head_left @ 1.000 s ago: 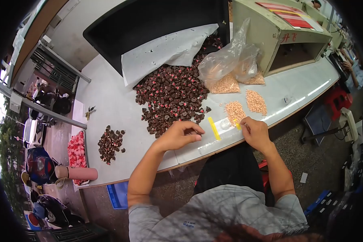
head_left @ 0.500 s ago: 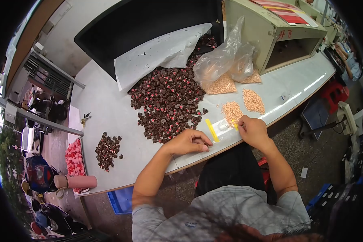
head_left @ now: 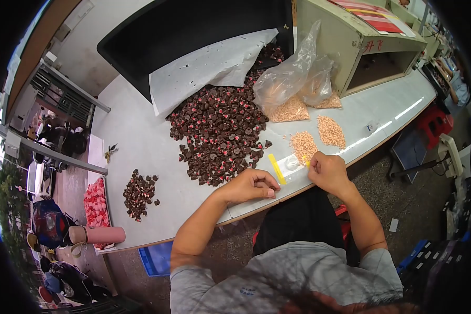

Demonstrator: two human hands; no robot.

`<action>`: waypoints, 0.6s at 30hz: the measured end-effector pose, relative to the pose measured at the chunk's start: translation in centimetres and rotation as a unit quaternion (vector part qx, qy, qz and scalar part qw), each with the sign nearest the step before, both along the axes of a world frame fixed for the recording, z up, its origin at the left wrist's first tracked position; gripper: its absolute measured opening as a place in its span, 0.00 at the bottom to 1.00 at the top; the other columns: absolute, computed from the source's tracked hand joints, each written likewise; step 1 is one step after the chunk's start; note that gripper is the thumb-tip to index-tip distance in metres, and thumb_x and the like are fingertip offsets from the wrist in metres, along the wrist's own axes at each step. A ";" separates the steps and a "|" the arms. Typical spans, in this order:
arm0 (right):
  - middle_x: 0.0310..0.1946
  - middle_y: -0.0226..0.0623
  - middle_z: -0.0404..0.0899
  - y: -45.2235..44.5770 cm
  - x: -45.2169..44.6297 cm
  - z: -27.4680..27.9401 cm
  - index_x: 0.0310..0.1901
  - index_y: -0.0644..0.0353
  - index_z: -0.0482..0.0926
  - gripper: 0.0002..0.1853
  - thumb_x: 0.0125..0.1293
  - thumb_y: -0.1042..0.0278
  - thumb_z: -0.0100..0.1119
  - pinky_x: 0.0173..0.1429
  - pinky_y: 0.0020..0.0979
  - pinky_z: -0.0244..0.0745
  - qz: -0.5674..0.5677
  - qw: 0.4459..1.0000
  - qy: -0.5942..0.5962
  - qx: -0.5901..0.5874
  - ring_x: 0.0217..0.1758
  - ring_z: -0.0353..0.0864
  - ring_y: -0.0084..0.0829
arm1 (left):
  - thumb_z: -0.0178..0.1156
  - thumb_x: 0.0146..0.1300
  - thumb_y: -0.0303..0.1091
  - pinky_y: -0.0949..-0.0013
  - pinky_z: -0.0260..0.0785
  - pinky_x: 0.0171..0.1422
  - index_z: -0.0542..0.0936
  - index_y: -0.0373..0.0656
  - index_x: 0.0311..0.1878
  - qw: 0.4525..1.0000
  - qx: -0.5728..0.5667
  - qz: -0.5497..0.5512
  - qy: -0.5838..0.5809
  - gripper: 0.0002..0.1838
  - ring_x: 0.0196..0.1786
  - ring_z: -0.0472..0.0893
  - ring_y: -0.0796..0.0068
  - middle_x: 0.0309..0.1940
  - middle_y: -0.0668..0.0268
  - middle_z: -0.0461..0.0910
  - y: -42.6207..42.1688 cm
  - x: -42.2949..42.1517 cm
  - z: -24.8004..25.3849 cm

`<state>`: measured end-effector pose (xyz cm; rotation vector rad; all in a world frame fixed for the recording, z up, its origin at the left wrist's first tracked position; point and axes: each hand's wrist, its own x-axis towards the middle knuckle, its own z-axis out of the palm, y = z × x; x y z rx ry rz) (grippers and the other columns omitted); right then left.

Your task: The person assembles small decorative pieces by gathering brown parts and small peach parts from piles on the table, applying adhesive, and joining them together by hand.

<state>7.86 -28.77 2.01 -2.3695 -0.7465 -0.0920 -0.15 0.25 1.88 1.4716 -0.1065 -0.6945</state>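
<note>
My left hand [head_left: 252, 186] rests at the table's front edge, fingers curled with thumb and index close together; what they hold, if anything, is too small to make out. It lies just below the big heap of dark brown pieces with pink spots [head_left: 214, 131]. My right hand [head_left: 328, 172] is closed in a pinch beside the near pile of small beige pieces [head_left: 303, 146]; its fingertips hide what is in them. Between the hands lie a yellow strip [head_left: 277, 168] and a small clear round item [head_left: 292, 163] on the table. A second beige pile [head_left: 331, 132] sits farther right.
A black bin [head_left: 193, 39] with a white sheet [head_left: 209, 65] stands behind the heap. Clear bags of beige pieces [head_left: 288, 110] lean near a metal box [head_left: 350, 57]. At left are a smaller dark pile [head_left: 139, 194], a tray of pink pieces [head_left: 96, 204] and a pink bottle [head_left: 107, 235].
Both hands have stayed almost in place, still curled. The whole view has shifted very slightly.
</note>
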 end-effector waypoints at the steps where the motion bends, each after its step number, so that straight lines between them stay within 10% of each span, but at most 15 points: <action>1: 0.16 0.35 0.77 0.1 -0.5 0.8 0.30 0.59 0.79 0.05 0.57 0.74 0.67 0.27 0.36 0.73 0.012 0.999 0.013 0.050 0.19 0.80 0.36 | 0.71 0.67 0.27 0.73 0.80 0.57 0.84 0.34 0.54 1.000 -0.016 0.003 0.007 0.15 0.50 0.88 0.74 0.49 0.60 0.88 -0.1 0.0 0.0; 6: 0.13 0.28 0.68 2.4 -3.3 -0.3 0.30 0.59 0.79 0.05 0.53 0.77 0.67 0.24 0.30 0.64 0.107 0.960 0.057 0.252 0.15 0.69 0.27 | 0.70 0.69 0.30 0.73 0.81 0.51 0.84 0.34 0.54 0.996 -0.067 0.014 0.057 0.14 0.47 0.90 0.72 0.47 0.59 0.88 -1.0 -0.2 0.0; 18: 0.16 0.28 0.74 6.5 -4.5 -0.9 0.31 0.56 0.80 0.08 0.52 0.78 0.71 0.26 0.32 0.65 0.160 0.943 -0.085 0.279 0.16 0.73 0.29 | 0.70 0.70 0.36 0.74 0.82 0.46 0.85 0.37 0.50 0.989 -0.123 0.021 0.086 0.12 0.43 0.89 0.74 0.42 0.61 0.89 -0.4 -0.3 -0.4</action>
